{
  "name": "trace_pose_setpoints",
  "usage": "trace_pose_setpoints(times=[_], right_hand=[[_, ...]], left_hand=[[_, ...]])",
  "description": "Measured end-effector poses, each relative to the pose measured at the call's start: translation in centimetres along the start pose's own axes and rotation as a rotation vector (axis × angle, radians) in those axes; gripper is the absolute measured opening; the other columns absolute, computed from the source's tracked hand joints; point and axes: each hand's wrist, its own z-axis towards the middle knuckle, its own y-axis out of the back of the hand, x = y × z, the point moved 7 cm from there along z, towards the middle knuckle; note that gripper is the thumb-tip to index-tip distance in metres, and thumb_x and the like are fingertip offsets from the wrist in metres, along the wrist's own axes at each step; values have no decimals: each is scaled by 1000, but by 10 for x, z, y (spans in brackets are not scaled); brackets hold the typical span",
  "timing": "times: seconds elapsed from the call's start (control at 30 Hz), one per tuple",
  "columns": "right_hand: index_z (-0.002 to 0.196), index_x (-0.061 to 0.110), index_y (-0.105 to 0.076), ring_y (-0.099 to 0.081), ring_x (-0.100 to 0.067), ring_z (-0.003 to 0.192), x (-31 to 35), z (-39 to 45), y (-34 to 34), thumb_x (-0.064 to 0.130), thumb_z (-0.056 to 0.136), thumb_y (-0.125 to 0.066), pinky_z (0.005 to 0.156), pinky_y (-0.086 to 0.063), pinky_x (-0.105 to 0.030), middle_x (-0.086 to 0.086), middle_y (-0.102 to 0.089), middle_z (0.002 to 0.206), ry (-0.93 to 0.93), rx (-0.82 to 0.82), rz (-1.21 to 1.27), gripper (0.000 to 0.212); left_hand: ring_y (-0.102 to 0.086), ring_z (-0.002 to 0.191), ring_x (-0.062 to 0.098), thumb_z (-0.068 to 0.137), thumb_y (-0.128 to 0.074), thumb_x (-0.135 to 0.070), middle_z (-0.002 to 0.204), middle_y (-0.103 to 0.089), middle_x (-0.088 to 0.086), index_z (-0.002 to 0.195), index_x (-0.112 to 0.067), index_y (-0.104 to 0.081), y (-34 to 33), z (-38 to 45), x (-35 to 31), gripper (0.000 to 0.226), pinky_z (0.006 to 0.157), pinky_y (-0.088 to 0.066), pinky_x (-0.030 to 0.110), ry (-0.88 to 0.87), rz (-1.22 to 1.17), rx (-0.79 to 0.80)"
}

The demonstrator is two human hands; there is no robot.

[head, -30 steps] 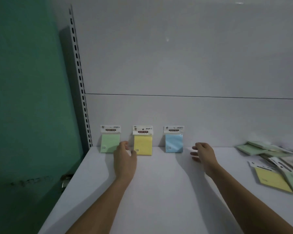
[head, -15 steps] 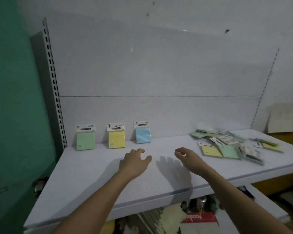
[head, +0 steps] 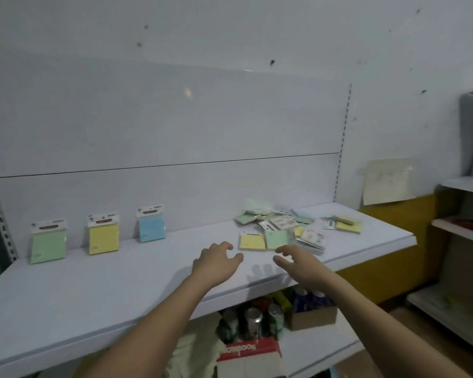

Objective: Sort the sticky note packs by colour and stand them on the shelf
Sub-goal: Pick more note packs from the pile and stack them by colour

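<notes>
Standing against the back panel at the far left of the shelf (head: 120, 282): three packs, one of each colour, well apart from one another; green pack (head: 48, 241) leftmost, yellow pack (head: 103, 234) in the middle, blue pack (head: 152, 224) to its right; each is upright and leaned on the panel, header card at the top.

Unsorted: one loose heap (head: 298, 227) lying flat on the right half of the shelf; packs overlap and several are shown by their white backs, so an exact count cannot be made; roughly a dozen is judged; green and yellow are plainly seen among them, and a pale one at the far side may be blue. Nearest the front edge of the heap a flat yellow pack (head: 252, 240) and a flat green pack (head: 277, 238) lie side by side, touching.

Progress: judged early; three colour rows are begun with a single pack each; nearly the whole heap is left to be sorted and stood up.

Hands: two, both bare and holding nothing; left hand (head: 216, 261) is held over the shelf just short of the flat yellow pack, fingers spread and loosely curved; right hand (head: 298, 261) is held near the flat green pack, fingers likewise spread and parted; neither is seen touching a pack.

Below the shelf: cans and a cardboard box are seen on a lower level; not counted.
</notes>
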Motion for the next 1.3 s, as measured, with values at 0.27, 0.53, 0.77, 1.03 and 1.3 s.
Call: trace_pose_setpoints(times=[0.27, 0.53, 0.77, 1.03, 1.3], right_hand=[[135, 23, -49, -51, -17, 118, -114, -22, 93, 48, 96, -44, 97, -44, -31, -1, -53, 135, -68, -65, 30, 47], [135, 24, -49, -52, -16, 116, -170, 12, 96, 46, 95, -46, 96, -47, -33, -2, -53, 134, -96, -41, 83, 45], [127, 28, -54, -57, -12, 104, -159, 99, 97, 46, 93, -48, 92, -50, -34, 3, -58, 124, -53, -75, 88, 39], [119, 12, -59, -56, -19, 94, -152, 210, 113, 25, 96, -50, 79, -42, -29, -6, -62, 115, -83, -213, 99, 29], [119, 10, -59, -56, -21, 84, -193, 269, 112, 17, 94, -46, 70, -40, -27, -7, -61, 110, -217, -233, 156, 29]], left_hand=[[-44, 128, 21, 88, -44, -55, 142, -47, -3, 136, -30, -45, -65, 23, -116, 54, 102, -41, 41, -33, -8, 28], [-50, 121, 20, 88, -52, -38, 136, -50, 1, 134, -28, -48, -79, 71, -125, 46, 97, -46, 38, -3, 13, 11], [-54, 116, 20, 82, -65, -19, 137, -50, 2, 135, -22, -49, -77, 148, -104, 55, 93, -45, 26, -40, -79, 36], [-52, 102, 5, 78, -74, -33, 114, -54, -9, 124, -23, -57, -101, 206, -102, 50, 84, -41, 18, -215, 27, 300], [-53, 68, 11, 76, -79, -19, 87, -63, 3, 89, -15, -64, -85, 252, -120, 20, 56, -41, 18, -262, -155, 508]])
